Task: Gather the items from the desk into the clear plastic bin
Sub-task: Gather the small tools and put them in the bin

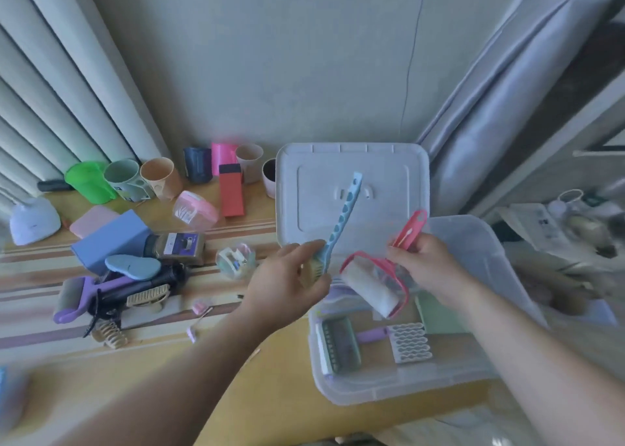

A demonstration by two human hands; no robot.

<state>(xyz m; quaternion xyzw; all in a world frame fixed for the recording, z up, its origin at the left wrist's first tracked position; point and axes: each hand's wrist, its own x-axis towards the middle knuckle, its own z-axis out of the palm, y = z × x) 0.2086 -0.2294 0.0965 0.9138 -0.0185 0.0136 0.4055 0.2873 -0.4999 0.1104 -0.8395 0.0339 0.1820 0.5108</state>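
My left hand [287, 283] grips a blue brush [341, 219] whose long handle points up and away, above the clear plastic bin [382, 388]. My right hand [429, 263] holds a pink lint roller [372, 286] by its pink handle, its white roll hanging over the bin. Inside the bin lie a green comb-like tool [340, 344], a white wavy rack [409, 342] and a purple item. The bin's lid [351, 181] leans upright behind it. The image is motion-blurred.
Left on the striped desk lie a blue box [108, 236], a purple roller [81, 300], a dark dryer, hair clips [108, 335] and a small clear container [235, 259]. Cups [159, 178] and a red box [231, 192] line the wall. Curtains hang on both sides.
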